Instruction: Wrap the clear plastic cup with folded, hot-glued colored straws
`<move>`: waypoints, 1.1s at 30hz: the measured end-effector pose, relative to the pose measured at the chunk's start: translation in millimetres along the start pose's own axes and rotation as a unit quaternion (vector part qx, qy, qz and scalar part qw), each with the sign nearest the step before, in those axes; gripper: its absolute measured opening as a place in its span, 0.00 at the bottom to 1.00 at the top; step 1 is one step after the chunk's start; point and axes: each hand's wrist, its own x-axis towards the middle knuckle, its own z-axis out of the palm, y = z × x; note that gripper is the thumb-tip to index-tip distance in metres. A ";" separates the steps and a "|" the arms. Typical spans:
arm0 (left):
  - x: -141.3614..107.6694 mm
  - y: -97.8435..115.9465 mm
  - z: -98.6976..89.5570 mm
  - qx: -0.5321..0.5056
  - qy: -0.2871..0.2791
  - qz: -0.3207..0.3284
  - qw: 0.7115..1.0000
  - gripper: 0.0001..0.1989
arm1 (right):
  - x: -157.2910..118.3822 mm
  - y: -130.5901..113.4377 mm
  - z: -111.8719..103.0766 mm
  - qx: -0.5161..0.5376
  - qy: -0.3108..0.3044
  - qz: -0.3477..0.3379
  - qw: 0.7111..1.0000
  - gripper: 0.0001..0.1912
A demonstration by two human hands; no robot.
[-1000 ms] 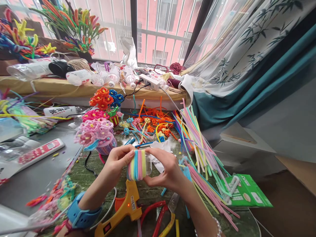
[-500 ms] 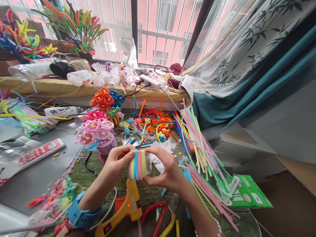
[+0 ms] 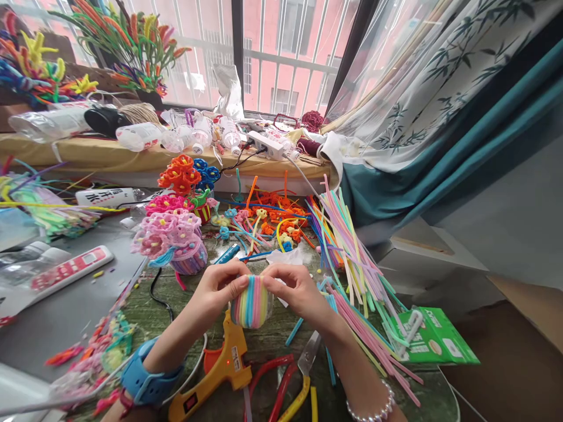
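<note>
Between my two hands is a clear plastic cup piece wrapped in pastel pipe cleaners [image 3: 251, 306], its stripes pink, yellow and blue. My left hand [image 3: 223, 287] grips its upper left rim, thumb pressed on the front. The thumb and fingers of my right hand [image 3: 292, 286] pinch the upper right edge. Just below lies a yellow hot glue gun [image 3: 233, 354] with a small red light lit. Scissors with red and yellow handles [image 3: 303, 384] rest to its right, partly out of view at the bottom.
Long pastel pipe cleaners [image 3: 352, 246] spread on the right beside a green packet [image 3: 440, 337]. Pipe-cleaner flower pots [image 3: 169, 234] stand on the left. Orange pieces [image 3: 281, 205] lie behind my hands. Plastic bottles [image 3: 141, 136] and a power strip [image 3: 266, 145] line the windowsill.
The wrapped cup piece has turned and tilted slightly and sits a little lower. My right hand has shifted from spanning its side to pinching the top edge, closer to my left hand.
</note>
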 end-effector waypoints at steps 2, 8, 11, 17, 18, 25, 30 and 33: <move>0.2 -1.2 -0.1 0.005 -0.003 0.002 1.000 0.18 | 0.0 -1.2 2.4 0.015 0.005 0.025 1.000 0.17; -0.6 -4.9 -0.7 -0.004 0.003 0.006 1.000 0.17 | -0.1 1.0 3.0 0.051 0.015 0.040 0.998 0.16; -1.1 -4.5 -0.1 -0.019 0.006 0.001 1.000 0.17 | -0.1 1.2 2.5 0.049 0.000 0.033 0.998 0.18; 0.4 -5.1 -0.5 -0.035 0.028 -0.011 0.999 0.16 | -1.8 -1.0 3.1 0.025 -0.007 0.024 0.999 0.20; 0.6 -5.4 -1.0 -0.034 0.028 -0.012 0.999 0.16 | -2.1 -1.2 3.0 0.017 -0.011 0.023 1.000 0.21; 1.4 -5.0 -1.5 -0.018 0.016 -0.003 1.000 0.16 | -0.5 2.9 2.4 0.063 -0.020 0.044 0.997 0.19; 0.5 -8.6 -0.7 0.015 -0.012 0.003 1.000 0.17 | 1.8 10.3 5.2 0.078 0.028 0.060 0.995 0.16; -0.1 -10.9 -1.6 0.030 -0.016 0.007 0.999 0.17 | 2.0 11.9 6.6 0.081 0.038 0.068 0.994 0.13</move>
